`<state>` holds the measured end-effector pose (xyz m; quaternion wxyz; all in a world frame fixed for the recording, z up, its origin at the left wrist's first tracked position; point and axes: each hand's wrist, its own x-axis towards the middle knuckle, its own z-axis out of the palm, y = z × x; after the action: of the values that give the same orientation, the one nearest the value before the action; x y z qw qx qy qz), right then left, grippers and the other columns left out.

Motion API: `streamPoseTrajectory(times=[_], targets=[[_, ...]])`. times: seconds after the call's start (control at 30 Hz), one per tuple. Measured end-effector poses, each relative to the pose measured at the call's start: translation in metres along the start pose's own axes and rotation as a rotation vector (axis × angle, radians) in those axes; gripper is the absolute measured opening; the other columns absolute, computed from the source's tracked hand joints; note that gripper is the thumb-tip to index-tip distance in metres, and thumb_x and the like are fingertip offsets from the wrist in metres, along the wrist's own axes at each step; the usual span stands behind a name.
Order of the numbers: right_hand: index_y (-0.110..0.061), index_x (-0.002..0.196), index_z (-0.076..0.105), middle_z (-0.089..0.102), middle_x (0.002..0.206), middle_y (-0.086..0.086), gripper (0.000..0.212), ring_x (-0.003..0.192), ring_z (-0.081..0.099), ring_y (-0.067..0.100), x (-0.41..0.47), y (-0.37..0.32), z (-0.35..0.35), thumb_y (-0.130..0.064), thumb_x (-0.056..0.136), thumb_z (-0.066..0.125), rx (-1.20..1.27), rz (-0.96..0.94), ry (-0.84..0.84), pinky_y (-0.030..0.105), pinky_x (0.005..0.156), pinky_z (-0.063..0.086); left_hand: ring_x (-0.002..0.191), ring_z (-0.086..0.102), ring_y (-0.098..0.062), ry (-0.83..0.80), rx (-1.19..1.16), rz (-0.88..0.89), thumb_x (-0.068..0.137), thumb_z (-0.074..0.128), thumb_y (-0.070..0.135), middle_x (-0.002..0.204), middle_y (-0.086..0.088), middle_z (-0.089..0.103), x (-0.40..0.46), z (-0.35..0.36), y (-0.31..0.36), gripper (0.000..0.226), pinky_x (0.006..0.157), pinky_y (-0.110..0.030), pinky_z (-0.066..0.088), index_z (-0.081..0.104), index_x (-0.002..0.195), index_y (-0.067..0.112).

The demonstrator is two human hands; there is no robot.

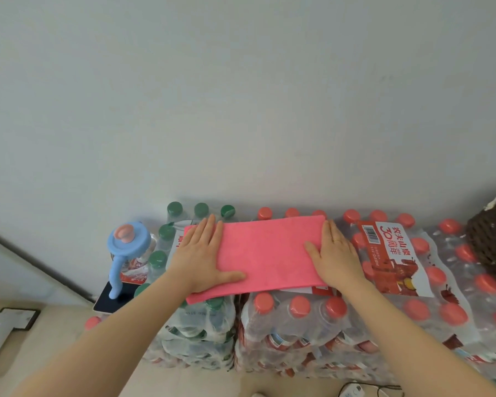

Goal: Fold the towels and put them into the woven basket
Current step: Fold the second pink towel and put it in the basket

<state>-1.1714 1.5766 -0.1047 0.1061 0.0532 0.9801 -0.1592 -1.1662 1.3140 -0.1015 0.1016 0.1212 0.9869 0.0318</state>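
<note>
Where bottles stack, two hands (204, 257) (337, 257) press one towel (269, 253).

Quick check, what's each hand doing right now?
Left hand: open, fingers straight, pressing flat on the pink towel.
Right hand: open, fingers straight, pressing flat on the towel's other end.

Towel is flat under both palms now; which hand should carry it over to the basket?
The right hand, probably. It presses the pink towel's right end, and the woven basket sits at the far right edge of view, on its side. The left hand lies on the opposite end, farthest from the basket.
</note>
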Motion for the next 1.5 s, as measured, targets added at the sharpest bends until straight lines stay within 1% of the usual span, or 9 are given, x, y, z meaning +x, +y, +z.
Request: streamPoseTrajectory(times=[0.23, 0.4, 0.6, 0.8, 1.0, 1.17, 1.3, 1.4, 1.5], targets=[[0.000, 0.126, 0.043, 0.053, 0.124, 0.016, 0.057, 0.109, 0.054, 0.032, 0.001, 0.002, -0.023, -0.043, 0.090, 0.049, 0.394, 0.272, -0.061, 0.036, 0.081, 0.045, 0.145, -0.010, -0.015, 0.098, -0.077, 0.220, 0.059, -0.009, 0.087, 0.158, 0.000, -0.010, 0.011, -0.009, 0.055, 0.112, 0.115, -0.031, -0.009, -0.002, 0.149, 0.020], [0.004, 0.107, 0.056, 0.063, 0.105, 0.017, 0.034, 0.096, 0.061, 0.033, 0.003, 0.008, -0.030, -0.021, 0.085, 0.062, 0.453, 0.234, -0.096, 0.046, 0.086, 0.050, 0.145, -0.008, -0.016, 0.040, -0.088, 0.254, 0.083, 0.020, 0.071, 0.158, -0.002, -0.008, 0.023, 0.005, 0.081, 0.087, 0.116, -0.032, -0.007, -0.002, 0.149, 0.019], [0.000, 0.079, 0.057, 0.059, 0.074, 0.014, 0.005, 0.063, 0.056, 0.024, -0.002, 0.017, -0.053, -0.004, 0.083, 0.059, 0.772, 0.328, -0.183, 0.029, 0.055, 0.047, 0.145, -0.008, -0.017, 0.035, -0.064, 0.294, 0.077, 0.012, 0.075, 0.158, -0.002, -0.007, 0.030, 0.007, 0.094, 0.091, 0.115, -0.032, -0.010, -0.002, 0.149, 0.021], [0.010, 0.097, 0.060, 0.060, 0.076, 0.023, 0.022, 0.066, 0.051, 0.021, -0.011, 0.054, -0.077, 0.003, 0.080, 0.049, 0.955, 0.387, 0.131, 0.026, 0.058, 0.041, 0.145, -0.012, -0.021, 0.030, -0.140, 0.344, 0.062, 0.000, 0.076, 0.158, -0.003, -0.011, 0.041, 0.005, 0.131, 0.100, 0.112, -0.040, -0.016, -0.004, 0.148, 0.025], [-0.009, 0.116, 0.058, 0.062, 0.085, 0.003, 0.039, 0.076, 0.056, 0.020, -0.029, 0.064, -0.087, 0.006, 0.083, 0.044, 0.953, 0.299, 0.101, 0.028, 0.063, 0.046, 0.144, -0.014, -0.022, -0.099, -0.036, 0.383, 0.080, 0.032, 0.074, 0.156, -0.007, -0.015, 0.043, 0.004, 0.142, 0.092, 0.113, -0.043, -0.015, -0.005, 0.148, 0.024], [-0.022, 0.118, 0.055, 0.065, 0.090, -0.005, 0.045, 0.079, 0.061, 0.011, -0.036, 0.007, -0.087, 0.004, 0.083, 0.051, 0.956, 0.063, 0.101, 0.028, 0.074, 0.050, 0.144, 0.008, -0.009, -0.080, -0.637, 0.427, 0.096, 0.042, 0.034, 0.157, 0.002, 0.008, 0.039, -0.020, 0.110, 0.059, 0.108, -0.011, -0.001, 0.016, 0.147, 0.018], [-0.041, 0.124, 0.046, 0.067, 0.091, -0.008, 0.061, 0.078, 0.063, 0.005, -0.038, -0.050, -0.070, -0.002, 0.078, 0.054, 0.820, -0.077, 0.073, 0.020, 0.076, 0.054, 0.135, 0.033, -0.008, -0.151, -1.031, 0.210, 0.099, 0.038, 0.029, 0.145, 0.007, 0.038, 0.030, -0.034, 0.075, 0.043, 0.111, -0.020, 0.020, 0.038, 0.141, 0.019], [-0.029, 0.123, 0.052, 0.067, 0.089, 0.002, 0.053, 0.078, 0.062, 0.020, -0.034, -0.074, -0.047, -0.011, 0.074, 0.053, 0.588, -0.085, 0.048, 0.031, 0.075, 0.053, 0.112, 0.055, -0.017, -0.314, -1.402, 0.072, 0.100, 0.034, 0.026, 0.122, -0.005, 0.057, 0.024, -0.034, 0.062, 0.036, 0.099, -0.025, 0.041, 0.045, 0.133, 0.018], [-0.018, 0.126, 0.047, 0.066, 0.092, 0.005, 0.047, 0.080, 0.063, 0.021, -0.034, -0.083, -0.025, -0.008, 0.080, 0.051, 0.460, -0.089, -0.011, 0.032, 0.074, 0.051, 0.094, 0.062, -0.015, -0.273, -1.502, -0.012, 0.100, 0.033, 0.026, 0.107, -0.004, 0.064, 0.023, -0.031, 0.060, 0.031, 0.086, -0.023, 0.049, 0.050, 0.124, 0.018]])
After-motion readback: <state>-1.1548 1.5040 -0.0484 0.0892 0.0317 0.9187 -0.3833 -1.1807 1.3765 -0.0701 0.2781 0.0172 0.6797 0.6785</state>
